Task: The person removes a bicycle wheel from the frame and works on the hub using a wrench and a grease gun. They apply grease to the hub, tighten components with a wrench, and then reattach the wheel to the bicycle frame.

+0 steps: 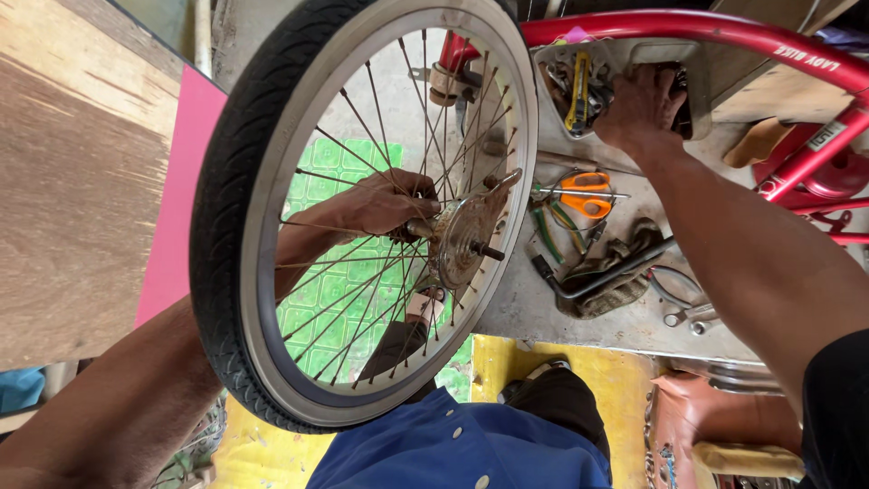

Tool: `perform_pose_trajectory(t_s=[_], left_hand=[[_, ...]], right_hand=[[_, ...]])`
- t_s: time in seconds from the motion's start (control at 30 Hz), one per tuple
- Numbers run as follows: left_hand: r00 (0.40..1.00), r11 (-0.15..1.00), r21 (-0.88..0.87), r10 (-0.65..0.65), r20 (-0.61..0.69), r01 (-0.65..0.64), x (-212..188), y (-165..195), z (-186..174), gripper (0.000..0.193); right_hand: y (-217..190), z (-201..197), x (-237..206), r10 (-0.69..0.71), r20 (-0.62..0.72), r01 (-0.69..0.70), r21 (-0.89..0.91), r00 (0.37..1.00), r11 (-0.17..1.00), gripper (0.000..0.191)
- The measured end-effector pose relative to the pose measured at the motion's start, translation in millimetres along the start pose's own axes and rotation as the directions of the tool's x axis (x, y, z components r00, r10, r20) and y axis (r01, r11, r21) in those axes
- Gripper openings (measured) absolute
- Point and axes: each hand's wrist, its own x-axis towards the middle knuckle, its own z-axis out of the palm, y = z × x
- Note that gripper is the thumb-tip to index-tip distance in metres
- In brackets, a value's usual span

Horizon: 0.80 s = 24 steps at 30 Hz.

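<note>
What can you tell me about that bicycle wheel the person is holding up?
The bicycle wheel stands upright, close to the camera. It has a black treaded tyre on a pale, slightly grimy rim, with thin metal spokes running to a rusty-looking hub whose axle pokes out sideways. The left hand reaches through the spokes and grips it at the hub. The right hand is off it, in a tray of tools. Nothing else visibly touches the wheel.

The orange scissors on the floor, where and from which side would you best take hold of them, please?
Take the scissors by the orange handle loops, coming straight down from above. They lie flat on the grey floor, loops up and open, with nothing over them. The thin blades point towards the right-hand side of the view, and pliers and other tools crowd the side nearest the wheel, so that side is tighter.
</note>
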Motion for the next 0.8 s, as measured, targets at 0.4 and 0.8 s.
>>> perform_pose_trajectory(t_s=[0.4,0.8], left_hand=[[0.992,0.993,0.021,0.117,-0.037,-0.116,-64.8,27.6,9.0,0.055],[0.970,0.938,-0.247,0.239,-0.041,-0.242,-139.8,81.3,25.5,0.080]], right_hand=[[8.0,10.9,-0.7,-0.006,0.018,0.004,0.127,1.000,0.992,0.055],[6.7,29.7,12.8,-0.063,0.047,0.051,0.216,0.997,0.975,0.020]])
